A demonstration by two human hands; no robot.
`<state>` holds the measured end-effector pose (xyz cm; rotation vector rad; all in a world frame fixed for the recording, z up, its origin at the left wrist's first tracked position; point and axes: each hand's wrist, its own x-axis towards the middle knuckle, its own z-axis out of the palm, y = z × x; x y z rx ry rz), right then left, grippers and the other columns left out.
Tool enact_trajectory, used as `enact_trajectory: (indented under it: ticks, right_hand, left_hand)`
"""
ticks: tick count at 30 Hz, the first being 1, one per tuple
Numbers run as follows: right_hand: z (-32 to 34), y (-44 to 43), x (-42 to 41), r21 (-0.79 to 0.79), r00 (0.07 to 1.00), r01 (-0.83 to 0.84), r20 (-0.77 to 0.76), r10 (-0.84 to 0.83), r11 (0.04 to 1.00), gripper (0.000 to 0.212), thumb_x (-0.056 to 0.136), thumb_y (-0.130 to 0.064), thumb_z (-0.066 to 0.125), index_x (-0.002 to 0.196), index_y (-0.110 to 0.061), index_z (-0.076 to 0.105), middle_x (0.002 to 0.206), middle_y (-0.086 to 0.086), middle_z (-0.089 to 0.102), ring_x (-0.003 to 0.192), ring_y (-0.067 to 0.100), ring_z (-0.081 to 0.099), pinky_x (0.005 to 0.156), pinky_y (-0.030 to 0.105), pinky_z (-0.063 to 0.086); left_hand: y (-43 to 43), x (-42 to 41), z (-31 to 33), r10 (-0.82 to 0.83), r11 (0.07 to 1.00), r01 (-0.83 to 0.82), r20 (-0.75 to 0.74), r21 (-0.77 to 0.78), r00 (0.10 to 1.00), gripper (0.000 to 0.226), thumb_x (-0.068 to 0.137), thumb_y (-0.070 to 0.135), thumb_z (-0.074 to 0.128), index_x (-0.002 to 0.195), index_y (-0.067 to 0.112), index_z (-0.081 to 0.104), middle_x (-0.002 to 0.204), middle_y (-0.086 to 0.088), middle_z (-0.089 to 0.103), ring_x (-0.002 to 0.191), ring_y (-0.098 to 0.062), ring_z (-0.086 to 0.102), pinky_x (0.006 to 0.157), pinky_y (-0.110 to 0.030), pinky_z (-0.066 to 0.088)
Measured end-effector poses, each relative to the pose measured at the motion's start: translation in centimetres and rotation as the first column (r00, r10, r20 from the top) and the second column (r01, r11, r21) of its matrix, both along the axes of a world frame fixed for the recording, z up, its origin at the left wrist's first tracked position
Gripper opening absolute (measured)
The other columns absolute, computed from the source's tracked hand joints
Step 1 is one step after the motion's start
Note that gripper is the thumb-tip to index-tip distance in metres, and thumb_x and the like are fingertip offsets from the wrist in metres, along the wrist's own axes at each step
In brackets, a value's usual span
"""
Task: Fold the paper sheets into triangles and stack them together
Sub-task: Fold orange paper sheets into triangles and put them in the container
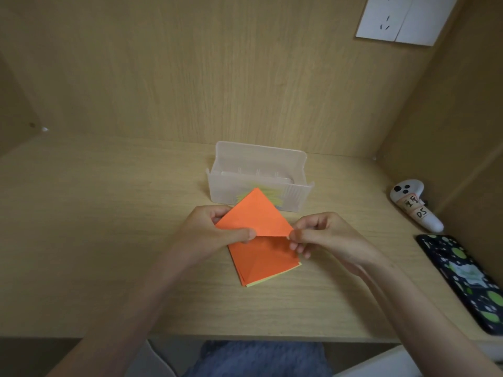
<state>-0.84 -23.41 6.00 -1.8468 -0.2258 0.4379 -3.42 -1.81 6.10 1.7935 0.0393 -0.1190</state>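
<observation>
Wooden desk [95, 240] (wooden walls [190, 72]) beneath paper [264, 263]

**Wooden desk: surface contents**

Light wood-grain desk [103, 240]. Translucent plastic box [288, 193] near the back wall; stack of paper sheets [268, 263], orange on top, yellow beneath, just before it; white controller [413, 206] and patterned phone [468, 281] at right.
</observation>
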Motion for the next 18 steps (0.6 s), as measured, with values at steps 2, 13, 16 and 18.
enact_trajectory:
  ticks: [2,13,16,18]
  right_hand:
    - [-0.1,-0.1,0.1,-0.008,1.0,0.004,0.002,-0.004,1.0,0.017,0.083,0.004,0.06,0.07,-0.004,0.067,0.061,0.004,0.066,0.052,0.008,0.057,0.05,0.019,0.048]
    - [-0.3,-2.0,0.3,0.036,0.996,0.091,-0.002,-0.091,0.995,0.008,0.085,-0.004,0.061,0.083,-0.002,0.069,0.079,0.013,0.069,0.068,0.02,0.061,0.058,0.025,0.05]
    - [0.0,-0.3,0.2,0.038,1.0,0.006,-0.012,-0.005,0.999,0.025,0.079,-0.025,0.072,0.094,-0.005,0.069,0.089,0.014,0.069,0.079,0.019,0.063,0.07,0.028,0.051]
    - [0.3,0.9,0.1,-0.002,0.996,-0.081,-0.026,0.081,0.997,0.029,0.071,-0.028,0.074,0.09,-0.007,0.07,0.081,0.009,0.069,0.075,0.015,0.062,0.07,0.025,0.051]
  left_hand:
    - [0.0,0.1,-0.1,0.003,1.0,-0.003,-0.007,0.001,1.0,0.019,0.07,0.005,0.079,0.079,0.019,0.07,0.063,0.012,0.071,0.057,0.004,0.063,0.055,-0.007,0.046]
    - [1.9,0.5,-0.3,0.07,0.996,-0.069,-0.016,0.058,0.997,0.011,0.07,0.011,0.079,0.076,0.016,0.072,0.062,0.012,0.07,0.055,0.006,0.059,0.055,-0.008,0.045]
    - [0.7,0.2,-0.4,0.006,1.0,-0.005,-0.021,0.028,1.0,0.016,0.069,0.006,0.079,0.077,0.017,0.07,0.061,0.01,0.07,0.055,0.004,0.06,0.053,-0.006,0.043]
    - [0.1,0.2,-0.3,-0.029,0.999,0.03,-0.013,0.018,0.999,0.016,0.07,0.005,0.078,0.077,0.016,0.069,0.062,0.008,0.07,0.056,0.003,0.06,0.054,-0.007,0.044]
